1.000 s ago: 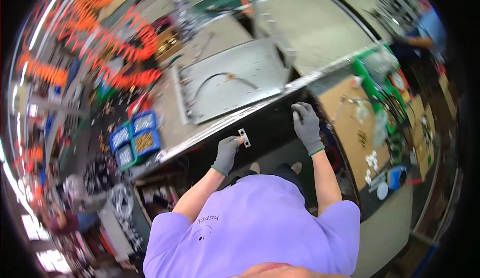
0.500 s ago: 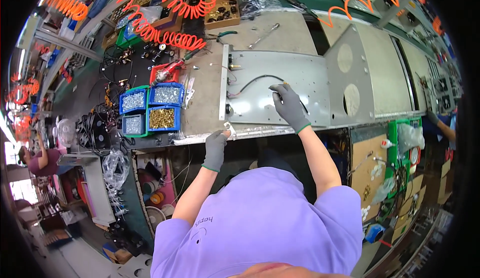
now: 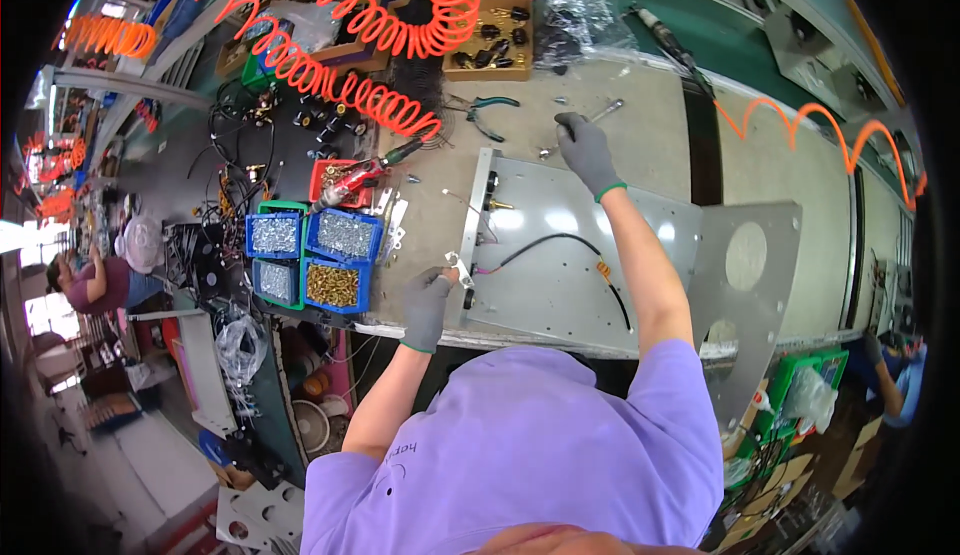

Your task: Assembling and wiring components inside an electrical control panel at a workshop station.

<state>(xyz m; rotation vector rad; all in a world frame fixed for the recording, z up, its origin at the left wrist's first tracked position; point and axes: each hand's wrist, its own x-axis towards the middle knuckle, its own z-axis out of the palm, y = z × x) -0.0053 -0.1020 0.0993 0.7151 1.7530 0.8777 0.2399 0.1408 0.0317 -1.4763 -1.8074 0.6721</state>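
My left hand (image 3: 425,310), in a grey glove, pinches a small silver metal bracket (image 3: 461,270) beside the left edge of a grey sheet-metal panel (image 3: 570,300). Over the panel's far edge, my gloved right hand (image 3: 588,155) has its fingers curled on the middle of a long metal wrench (image 3: 606,110); they partly hide it. The wrench seems to lie on the bench. A black cable (image 3: 545,239) with a yellow tag (image 3: 603,269) runs across the panel, and a brass fitting (image 3: 500,205) sticks out of its left flange.
Blue bins of screws (image 3: 345,233) and a red power driver (image 3: 350,187) sit to the left. Green-handled pliers (image 3: 490,115) lie near a cardboard box of fittings (image 3: 490,67). Orange coiled hoses (image 3: 350,95) hang above. A co-worker's arm (image 3: 885,380) shows at far right.
My right hand has left the panel's surface and reached away to the wrench. My left hand, still with the bracket, is now close against the panel's left flange. The head view has shifted.
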